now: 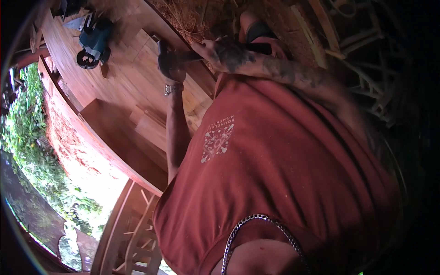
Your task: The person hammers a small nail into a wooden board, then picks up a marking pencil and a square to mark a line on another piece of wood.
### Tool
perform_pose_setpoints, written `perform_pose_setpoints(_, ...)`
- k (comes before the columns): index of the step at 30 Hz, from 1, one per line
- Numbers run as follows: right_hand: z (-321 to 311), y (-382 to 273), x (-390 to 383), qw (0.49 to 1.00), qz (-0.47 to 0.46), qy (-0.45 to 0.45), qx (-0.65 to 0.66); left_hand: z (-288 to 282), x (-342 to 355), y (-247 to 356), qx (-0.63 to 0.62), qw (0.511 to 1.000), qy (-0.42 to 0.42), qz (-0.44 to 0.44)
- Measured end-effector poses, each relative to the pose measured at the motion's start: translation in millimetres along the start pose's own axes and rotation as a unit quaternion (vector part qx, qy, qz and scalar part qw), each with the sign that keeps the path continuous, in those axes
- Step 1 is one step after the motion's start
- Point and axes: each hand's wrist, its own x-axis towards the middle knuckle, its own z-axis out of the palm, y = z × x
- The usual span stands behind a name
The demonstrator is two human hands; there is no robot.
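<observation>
Nearest the camera, below the grip, a metal chain necklace lies over a red shirt, whose front leaves little room on the body side of the hands. Far left of the grip, a teal power tool sits on a planked wooden surface; the boards between it and the hands look like the best open room. Below that stretch, loose boards offer square edges that could catch a wrist. Next comes the left hand, with a metal watch at its wrist, at the left end of a dark hammer-like tool; it is in shadow, so I cannot tell how far its fingers are closed or what they hold. The tool runs rightward over a long board edge into the right hand, which appears closed round the handle. It should handle as stiff, sturdy and heavier toward the left end; the handle is the place to hold, well back from that end, firmly in case it is smooth. Right of the grip, wooden frames stand well apart, their bars limiting a wide swing that way.
</observation>
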Motion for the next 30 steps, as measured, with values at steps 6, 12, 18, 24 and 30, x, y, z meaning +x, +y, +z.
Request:
perform_pose_setpoints(6, -61, -31, 28, 0.986, 0.132, -0.056, 0.083, -15, 6, -26, -0.312, 0.833, 0.185, -0.418)
perform_pose_setpoints(12, -59, -23, 26, 0.979, 0.169, -0.003, 0.114, -9, 3, -9, -0.317, 0.891, 0.068, -0.318)
perform_pose_setpoints(18, -70, -30, 18, 0.977, 0.194, -0.052, 0.072, -11, 4, 15, -0.246, 0.915, -0.022, -0.319)
perform_pose_setpoints(24, -80, -56, 33, 0.980, 0.093, 0.056, 0.166, -19, -9, 9, -0.178, 0.932, -0.115, -0.295)
perform_pose_setpoints(30, -15, -16, 3, 0.996, 0.073, -0.043, 0.030, -6, 1, 14, -0.061, 0.993, -0.049, -0.089)
